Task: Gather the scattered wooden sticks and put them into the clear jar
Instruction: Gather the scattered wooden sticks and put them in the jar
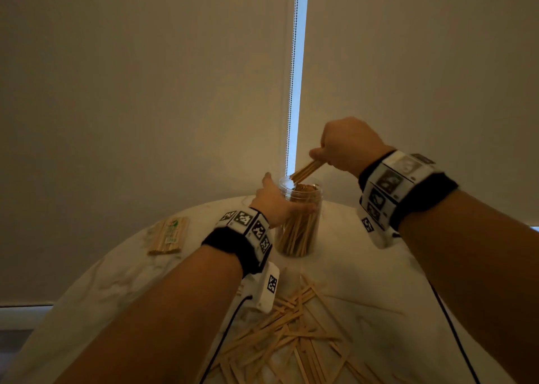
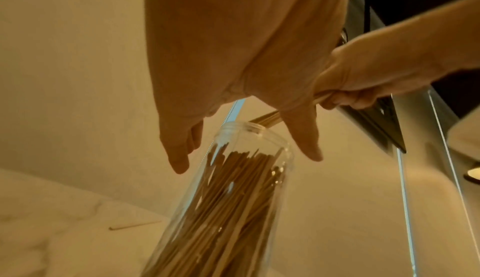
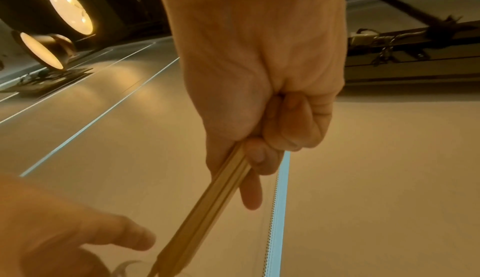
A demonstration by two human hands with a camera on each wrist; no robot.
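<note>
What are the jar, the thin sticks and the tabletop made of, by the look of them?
The jar: clear and glossy, with a threaded neck; plastic likely, though glass can't be ruled out. You see the sticks straight through its wall.
The sticks: pale tan, matte, flat and thin; they look like wood or bamboo.
The tabletop: white with faint grey veining, smooth; marble or a marble-look surface.

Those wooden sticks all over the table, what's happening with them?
A person is collecting them into a clear jar that is already fairly full. The left hand steadies the jar, while the right hand grips a small bundle of sticks, tips angled down at the jar's mouth. Many loose sticks remain scattered on the white table; a wrapped pack lies apart.
</note>
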